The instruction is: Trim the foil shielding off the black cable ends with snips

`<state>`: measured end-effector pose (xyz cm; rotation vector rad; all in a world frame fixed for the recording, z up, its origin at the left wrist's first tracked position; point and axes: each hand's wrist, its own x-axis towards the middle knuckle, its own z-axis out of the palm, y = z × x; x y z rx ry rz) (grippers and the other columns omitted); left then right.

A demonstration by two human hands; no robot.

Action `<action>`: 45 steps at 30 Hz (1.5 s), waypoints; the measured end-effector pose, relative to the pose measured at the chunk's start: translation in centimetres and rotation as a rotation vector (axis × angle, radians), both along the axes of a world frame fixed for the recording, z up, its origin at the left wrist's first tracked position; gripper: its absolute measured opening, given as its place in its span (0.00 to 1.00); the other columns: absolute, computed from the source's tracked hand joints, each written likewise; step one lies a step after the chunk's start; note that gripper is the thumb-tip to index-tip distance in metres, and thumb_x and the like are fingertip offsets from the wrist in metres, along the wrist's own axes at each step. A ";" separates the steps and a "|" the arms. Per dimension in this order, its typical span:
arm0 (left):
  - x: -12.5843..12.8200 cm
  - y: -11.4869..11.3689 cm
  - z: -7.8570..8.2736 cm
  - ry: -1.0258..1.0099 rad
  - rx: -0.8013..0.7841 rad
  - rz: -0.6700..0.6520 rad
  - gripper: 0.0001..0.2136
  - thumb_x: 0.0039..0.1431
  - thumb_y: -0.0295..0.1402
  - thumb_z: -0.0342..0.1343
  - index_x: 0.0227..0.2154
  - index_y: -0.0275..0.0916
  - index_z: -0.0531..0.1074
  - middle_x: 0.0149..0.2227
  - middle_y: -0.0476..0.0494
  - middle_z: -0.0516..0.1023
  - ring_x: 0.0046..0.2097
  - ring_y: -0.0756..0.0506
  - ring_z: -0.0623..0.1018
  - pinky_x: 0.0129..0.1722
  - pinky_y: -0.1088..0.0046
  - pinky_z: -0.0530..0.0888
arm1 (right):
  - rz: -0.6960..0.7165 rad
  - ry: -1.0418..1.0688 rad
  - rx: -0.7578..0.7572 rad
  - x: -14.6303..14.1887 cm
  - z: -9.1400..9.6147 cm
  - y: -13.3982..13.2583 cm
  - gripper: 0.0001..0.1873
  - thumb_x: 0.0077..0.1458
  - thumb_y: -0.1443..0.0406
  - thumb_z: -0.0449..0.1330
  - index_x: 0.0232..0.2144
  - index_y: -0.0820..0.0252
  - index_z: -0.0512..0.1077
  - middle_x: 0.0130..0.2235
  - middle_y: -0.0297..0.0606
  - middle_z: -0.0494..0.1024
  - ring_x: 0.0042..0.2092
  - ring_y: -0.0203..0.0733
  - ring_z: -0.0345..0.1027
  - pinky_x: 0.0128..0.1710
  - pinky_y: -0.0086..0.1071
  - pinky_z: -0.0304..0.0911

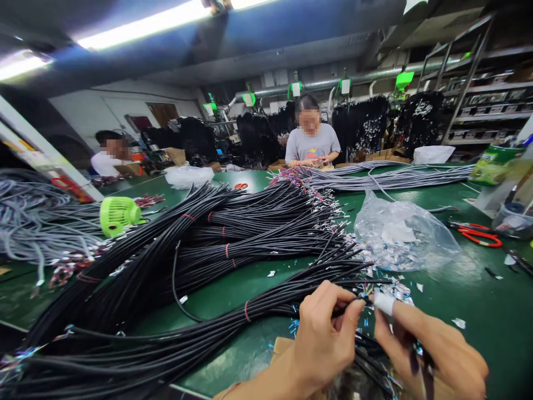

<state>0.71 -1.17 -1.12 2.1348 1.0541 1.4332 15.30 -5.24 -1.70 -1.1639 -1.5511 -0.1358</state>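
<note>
My left hand (327,330) is closed in a pinch on a black cable close to its stripped end. Facing it, my right hand (428,344) has its thumb and finger at the thin wires of that end, with white wrapping (383,303) around one finger. A slim dark tool (425,369) sits in the right palm, mostly hidden, so its kind is unclear. To the left, a bundle of black cables (200,328) tied with a red band runs across the table. Behind it lie more banded black cables (258,239), their white and coloured wire ends to the right.
A clear plastic bag (408,233) lies on the green table (491,316) among foil and wire scraps. Orange-handled scissors (481,234) rest at right. Grey cables (375,179) stretch across the back; a green fan (120,215) stands left. A co-worker (312,139) sits opposite.
</note>
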 end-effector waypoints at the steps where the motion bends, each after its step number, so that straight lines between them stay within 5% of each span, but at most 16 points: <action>1: 0.0 0.0 0.1 -0.027 -0.040 0.000 0.05 0.56 0.25 0.53 0.25 0.34 0.70 0.24 0.45 0.72 0.25 0.50 0.71 0.24 0.78 0.67 | 0.017 -0.038 0.051 -0.1 -0.1 -0.2 0.11 0.48 0.71 0.61 0.34 0.50 0.76 0.26 0.31 0.79 0.23 0.40 0.73 0.27 0.31 0.70; 6: -0.2 0.1 0.6 -0.084 -0.081 0.010 0.06 0.54 0.26 0.55 0.24 0.34 0.70 0.22 0.47 0.70 0.25 0.50 0.71 0.24 0.78 0.66 | -0.062 0.069 -0.084 0.1 0.7 0.3 0.07 0.50 0.65 0.62 0.35 0.54 0.73 0.20 0.29 0.75 0.17 0.35 0.66 0.20 0.26 0.67; 12: -0.4 -0.1 0.7 -0.060 0.008 0.007 0.05 0.53 0.24 0.55 0.24 0.34 0.71 0.22 0.47 0.70 0.23 0.51 0.69 0.23 0.77 0.64 | 0.126 0.451 -0.355 -0.2 1.4 1.0 0.12 0.49 0.61 0.62 0.38 0.57 0.70 0.31 0.35 0.81 0.26 0.39 0.75 0.22 0.23 0.69; 23: -0.5 0.1 0.3 0.005 0.135 -0.037 0.05 0.53 0.20 0.54 0.26 0.34 0.70 0.23 0.46 0.69 0.26 0.50 0.68 0.25 0.76 0.64 | 0.181 0.133 -0.202 1.1 0.9 1.1 0.13 0.52 0.68 0.62 0.41 0.55 0.67 0.32 0.33 0.81 0.28 0.35 0.76 0.32 0.20 0.73; 31: -0.3 0.2 -0.3 0.020 0.262 -0.031 0.06 0.54 0.18 0.52 0.26 0.34 0.68 0.23 0.47 0.67 0.26 0.50 0.66 0.25 0.75 0.63 | 0.194 0.253 -0.286 0.7 0.8 1.0 0.13 0.51 0.66 0.63 0.41 0.55 0.70 0.30 0.31 0.80 0.27 0.33 0.75 0.28 0.17 0.71; 35: -0.2 0.2 -0.5 0.006 0.251 -0.041 0.06 0.54 0.19 0.53 0.26 0.34 0.68 0.23 0.47 0.67 0.26 0.50 0.66 0.25 0.75 0.62 | 0.229 0.510 -0.441 0.8 0.5 1.4 0.12 0.47 0.64 0.65 0.38 0.56 0.73 0.31 0.34 0.79 0.31 0.35 0.74 0.32 0.21 0.70; 40: -0.4 0.6 0.0 -0.019 0.080 -0.191 0.04 0.54 0.20 0.55 0.27 0.32 0.71 0.25 0.45 0.71 0.28 0.50 0.69 0.27 0.76 0.63 | 0.552 0.994 -0.799 1.1 1.0 2.3 0.13 0.42 0.65 0.67 0.33 0.60 0.71 0.26 0.31 0.73 0.17 0.23 0.55 0.14 0.16 0.49; 42: -0.5 0.8 0.4 -0.020 -0.007 -0.236 0.04 0.55 0.21 0.55 0.27 0.32 0.72 0.26 0.45 0.72 0.29 0.50 0.69 0.28 0.76 0.64 | 0.667 1.069 -0.894 1.0 1.2 2.5 0.15 0.41 0.65 0.67 0.33 0.61 0.69 0.25 0.29 0.71 0.15 0.19 0.45 0.13 0.16 0.41; 45: -0.7 1.0 0.8 -0.050 -0.074 -0.253 0.05 0.56 0.22 0.55 0.26 0.33 0.73 0.25 0.46 0.72 0.29 0.50 0.69 0.30 0.76 0.64 | 0.683 1.060 -0.911 0.6 1.4 2.5 0.19 0.41 0.63 0.68 0.35 0.61 0.68 0.26 0.29 0.71 0.13 0.17 0.43 0.13 0.17 0.37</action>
